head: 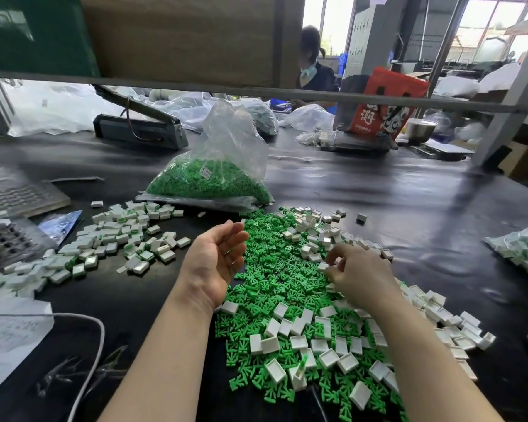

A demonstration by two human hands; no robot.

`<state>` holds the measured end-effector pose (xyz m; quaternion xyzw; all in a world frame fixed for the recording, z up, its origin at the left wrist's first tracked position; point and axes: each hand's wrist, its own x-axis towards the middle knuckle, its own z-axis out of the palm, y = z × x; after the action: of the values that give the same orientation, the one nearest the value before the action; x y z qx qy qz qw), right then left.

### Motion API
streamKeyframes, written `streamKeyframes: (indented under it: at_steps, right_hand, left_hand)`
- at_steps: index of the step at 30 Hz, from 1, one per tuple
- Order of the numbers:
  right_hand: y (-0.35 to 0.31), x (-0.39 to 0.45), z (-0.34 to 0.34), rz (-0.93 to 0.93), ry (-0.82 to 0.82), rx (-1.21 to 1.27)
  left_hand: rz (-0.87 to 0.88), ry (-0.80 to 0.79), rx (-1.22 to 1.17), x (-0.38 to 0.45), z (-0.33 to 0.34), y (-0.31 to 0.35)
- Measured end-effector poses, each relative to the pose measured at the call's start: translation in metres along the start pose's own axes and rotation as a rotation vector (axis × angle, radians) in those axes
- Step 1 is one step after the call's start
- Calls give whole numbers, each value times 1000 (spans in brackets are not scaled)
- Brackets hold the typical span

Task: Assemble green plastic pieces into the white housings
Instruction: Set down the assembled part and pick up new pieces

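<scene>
Green pieces lie in a heap at centre, white housings scattered over it from 1 to 5 o'clock; your R hand pinches a housing at the heap's 2 o'clock, fingers curled; your L hand hovers palm-up at 9 o'clock, fingers relaxed, holding nothing; judge: grab one green w/ L, seat it square; done pile at 10 o'clock; bag at 12; bare table at 3.

bare table right; clear bag blocks ahead.
</scene>
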<state>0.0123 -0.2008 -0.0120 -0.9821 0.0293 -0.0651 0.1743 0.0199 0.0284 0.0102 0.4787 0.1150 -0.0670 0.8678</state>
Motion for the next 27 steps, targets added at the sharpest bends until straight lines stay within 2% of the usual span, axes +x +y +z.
streamKeyframes:
  at_steps: [4,7,13,16,18,20,22,27]
  right_hand:
    - [2,2,5,24,66,-86]
    - [-1,3,10,38,57,-135]
    - [-4,3,12,33,61,-18]
    - [-5,4,12,6,77,42]
    - [-9,4,7,-12,46,268]
    - [-18,1,-3,-21,-35,677]
    - [-26,-5,-14,-30,-125,949]
    - [-36,-14,-22,-99,-224,1099]
  left_hand:
    - [-8,3,28,0,1,-1]
    - [-11,0,39,0,2,-2]
    - [-18,-21,50,0,2,-5]
    - [52,-78,167,-2,3,-7]
    - [178,-148,375,-5,5,-9]
    - [330,-235,577,-7,10,-13]
    - [429,-312,660,-9,16,-18]
    - [528,-312,711,-10,23,-25]
